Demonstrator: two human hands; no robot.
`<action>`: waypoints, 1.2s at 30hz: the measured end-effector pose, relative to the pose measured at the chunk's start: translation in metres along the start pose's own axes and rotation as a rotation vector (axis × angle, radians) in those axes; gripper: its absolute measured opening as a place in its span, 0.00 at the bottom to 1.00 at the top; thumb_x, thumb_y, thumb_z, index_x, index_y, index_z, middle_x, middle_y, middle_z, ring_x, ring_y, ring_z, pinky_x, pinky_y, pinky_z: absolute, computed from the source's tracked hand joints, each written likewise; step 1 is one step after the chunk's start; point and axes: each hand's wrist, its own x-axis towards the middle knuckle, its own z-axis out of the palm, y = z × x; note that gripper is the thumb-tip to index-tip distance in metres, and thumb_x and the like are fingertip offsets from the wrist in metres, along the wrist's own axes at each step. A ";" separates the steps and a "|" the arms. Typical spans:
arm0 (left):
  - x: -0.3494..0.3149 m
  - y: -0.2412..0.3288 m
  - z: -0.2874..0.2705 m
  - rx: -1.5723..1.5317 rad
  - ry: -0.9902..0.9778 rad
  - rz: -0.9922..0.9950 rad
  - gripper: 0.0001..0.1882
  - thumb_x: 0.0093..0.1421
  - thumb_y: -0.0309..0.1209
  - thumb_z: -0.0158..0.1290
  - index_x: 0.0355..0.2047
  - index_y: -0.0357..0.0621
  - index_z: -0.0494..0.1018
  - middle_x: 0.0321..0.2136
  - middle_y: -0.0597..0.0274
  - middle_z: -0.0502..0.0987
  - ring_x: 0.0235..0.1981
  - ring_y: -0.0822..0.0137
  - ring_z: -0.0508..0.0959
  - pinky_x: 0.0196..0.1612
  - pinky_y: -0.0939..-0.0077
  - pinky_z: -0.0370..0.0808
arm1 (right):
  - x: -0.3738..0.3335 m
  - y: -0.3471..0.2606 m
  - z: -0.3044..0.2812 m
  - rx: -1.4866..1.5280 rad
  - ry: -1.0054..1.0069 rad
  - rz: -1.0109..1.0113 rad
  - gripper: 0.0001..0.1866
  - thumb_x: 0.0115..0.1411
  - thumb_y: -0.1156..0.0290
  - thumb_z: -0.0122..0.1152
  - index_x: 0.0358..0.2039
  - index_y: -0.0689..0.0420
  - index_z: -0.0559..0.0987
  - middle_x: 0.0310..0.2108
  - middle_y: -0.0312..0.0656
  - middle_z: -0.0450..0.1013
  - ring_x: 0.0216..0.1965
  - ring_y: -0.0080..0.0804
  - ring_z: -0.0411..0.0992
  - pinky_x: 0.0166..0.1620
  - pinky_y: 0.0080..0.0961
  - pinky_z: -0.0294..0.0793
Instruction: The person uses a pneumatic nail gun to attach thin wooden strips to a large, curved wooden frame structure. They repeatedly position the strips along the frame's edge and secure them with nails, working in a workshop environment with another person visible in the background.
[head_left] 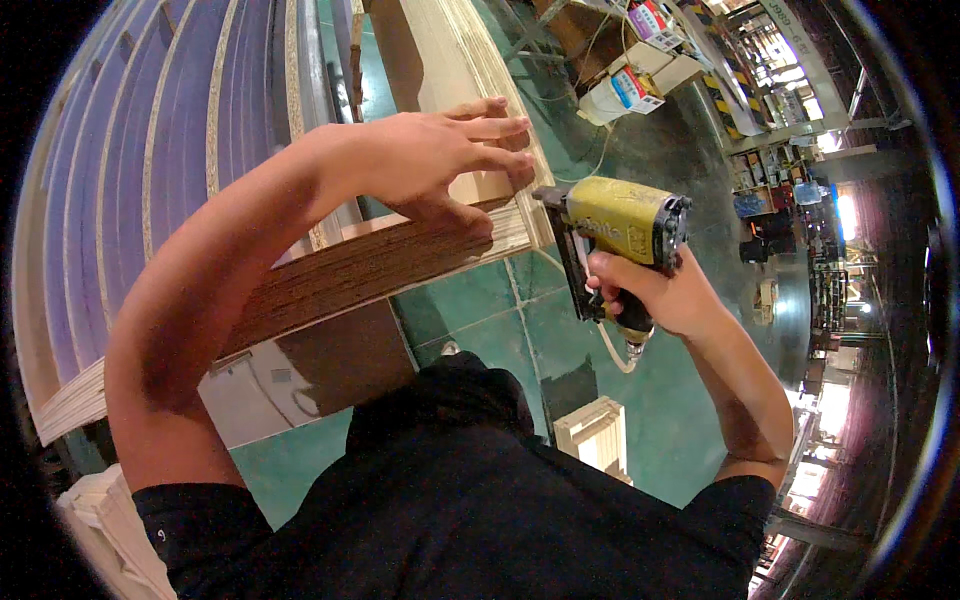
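Note:
My left hand (440, 160) lies with fingers spread over the corner of a wooden frame (400, 240) made of layered boards. Its fingertips rest near the outer edge and the thumb bears on the near board. In my right hand (650, 285) is a yellow and black pneumatic nail gun (625, 220), gripped by its handle. The gun's nose points left at the frame's corner, touching or very near it; I cannot tell which. A pale air hose (615, 355) hangs by the handle's lower end.
Purple-grey panels with pale edges (180, 130) fill the left side. Pale wooden pieces (592, 435) stand on the green floor (480, 310) to the near right. Beyond the corner are a white bucket (603, 103) and a box (637, 90). Cluttered workbenches (765, 210) line the far right.

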 end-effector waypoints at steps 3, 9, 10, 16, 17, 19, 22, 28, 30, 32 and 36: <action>0.000 -0.001 0.004 0.035 0.022 -0.012 0.43 0.58 0.50 0.64 0.71 0.56 0.62 0.76 0.52 0.51 0.76 0.45 0.48 0.76 0.52 0.53 | 0.001 0.000 0.003 0.004 0.003 0.020 0.12 0.65 0.68 0.68 0.43 0.61 0.80 0.29 0.38 0.77 0.27 0.21 0.73 0.30 0.24 0.76; -0.003 0.011 -0.001 0.137 0.091 -0.054 0.39 0.58 0.52 0.64 0.64 0.46 0.68 0.67 0.46 0.64 0.70 0.42 0.60 0.68 0.50 0.66 | -0.002 0.002 0.008 0.005 0.000 -0.053 0.11 0.64 0.68 0.69 0.41 0.61 0.80 0.27 0.36 0.76 0.26 0.22 0.73 0.31 0.24 0.76; -0.003 0.025 -0.010 0.117 0.054 -0.138 0.37 0.58 0.51 0.64 0.61 0.42 0.70 0.62 0.43 0.67 0.67 0.41 0.64 0.64 0.50 0.70 | -0.003 0.007 0.005 0.020 0.021 -0.047 0.11 0.64 0.68 0.69 0.40 0.60 0.80 0.27 0.36 0.76 0.26 0.22 0.73 0.32 0.25 0.77; -0.002 0.112 -0.006 0.052 0.027 -0.373 0.27 0.56 0.41 0.65 0.49 0.37 0.71 0.41 0.41 0.76 0.42 0.42 0.82 0.43 0.51 0.82 | -0.004 0.037 -0.011 0.133 0.102 -0.131 0.13 0.66 0.64 0.68 0.44 0.58 0.80 0.25 0.31 0.73 0.25 0.18 0.70 0.29 0.22 0.72; 0.001 0.120 0.002 0.069 0.057 -0.422 0.27 0.55 0.41 0.66 0.48 0.37 0.71 0.40 0.42 0.76 0.41 0.43 0.82 0.43 0.51 0.82 | -0.005 0.040 -0.010 0.162 0.117 -0.136 0.12 0.66 0.64 0.68 0.43 0.58 0.80 0.25 0.31 0.73 0.25 0.19 0.70 0.29 0.22 0.72; 0.007 0.129 0.013 0.133 0.120 -0.527 0.24 0.54 0.41 0.65 0.45 0.40 0.71 0.36 0.47 0.78 0.38 0.46 0.83 0.40 0.49 0.81 | -0.002 0.054 -0.013 0.193 0.093 -0.198 0.12 0.66 0.63 0.68 0.41 0.58 0.79 0.25 0.31 0.72 0.25 0.20 0.70 0.29 0.22 0.72; 0.017 0.134 0.025 0.192 0.198 -0.587 0.22 0.54 0.41 0.64 0.43 0.42 0.71 0.33 0.49 0.78 0.38 0.47 0.83 0.38 0.49 0.79 | -0.005 0.072 -0.018 0.212 0.105 -0.192 0.12 0.66 0.65 0.66 0.43 0.59 0.79 0.23 0.32 0.72 0.24 0.22 0.71 0.46 0.36 0.81; 0.018 0.136 0.032 0.218 0.251 -0.669 0.23 0.55 0.42 0.66 0.41 0.43 0.69 0.34 0.49 0.77 0.38 0.43 0.80 0.39 0.50 0.77 | 0.000 0.077 -0.025 0.201 0.045 -0.291 0.09 0.67 0.65 0.66 0.37 0.58 0.79 0.23 0.31 0.72 0.24 0.19 0.70 0.30 0.21 0.70; 0.019 0.138 0.032 0.221 0.265 -0.665 0.23 0.54 0.43 0.67 0.40 0.43 0.70 0.32 0.49 0.78 0.37 0.44 0.80 0.38 0.51 0.77 | 0.001 0.079 -0.031 0.174 0.030 -0.314 0.10 0.66 0.65 0.67 0.37 0.58 0.79 0.23 0.31 0.72 0.24 0.19 0.70 0.30 0.21 0.71; 0.017 0.140 0.030 0.230 0.269 -0.652 0.22 0.53 0.41 0.68 0.40 0.43 0.71 0.31 0.50 0.79 0.37 0.47 0.81 0.38 0.51 0.78 | 0.001 0.080 -0.036 0.195 -0.006 -0.302 0.11 0.65 0.63 0.69 0.37 0.58 0.80 0.23 0.30 0.72 0.24 0.18 0.69 0.28 0.21 0.70; 0.021 0.141 0.034 0.277 0.225 -0.668 0.22 0.53 0.40 0.68 0.40 0.44 0.71 0.32 0.51 0.79 0.36 0.47 0.81 0.37 0.52 0.78 | 0.004 0.086 -0.044 0.238 -0.073 -0.320 0.14 0.64 0.59 0.71 0.39 0.57 0.82 0.23 0.28 0.72 0.23 0.16 0.69 0.27 0.19 0.70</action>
